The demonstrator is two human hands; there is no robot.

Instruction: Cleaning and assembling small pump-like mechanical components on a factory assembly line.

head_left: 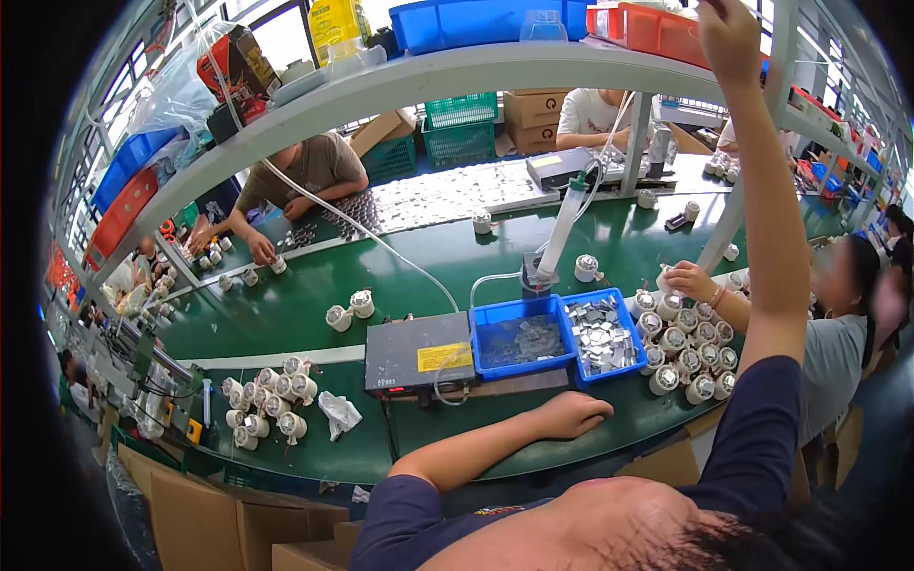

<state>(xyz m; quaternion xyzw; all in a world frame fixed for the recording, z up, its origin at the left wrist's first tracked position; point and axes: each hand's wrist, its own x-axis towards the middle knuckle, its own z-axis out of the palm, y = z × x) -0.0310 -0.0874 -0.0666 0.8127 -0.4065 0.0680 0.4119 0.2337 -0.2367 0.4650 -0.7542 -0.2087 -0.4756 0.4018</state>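
Note:
My left hand (pixel 573 416) rests on the green bench with its fingers curled in, and nothing shows in it. Just beyond it are a blue tray of small silver metal pieces (pixel 602 335) and a blue tray with dark grey bits (pixel 519 335). My right arm reaches up past the overhead shelf. My right hand (pixel 731 43) is at the top edge beside a red bin (pixel 662 33); its fingers are partly cut off, so their grip cannot be made out. A grey control box (pixel 419 354) with a yellow label stands left of the trays.
White cylindrical parts cluster on the bench at left (pixel 268 402) and right (pixel 687 347). A crumpled white cloth (pixel 338 414) lies near the left cluster. A clear upright tube (pixel 564 226) stands behind the trays. The shelf beam (pixel 457 68) crosses overhead. Co-workers sit opposite and at right.

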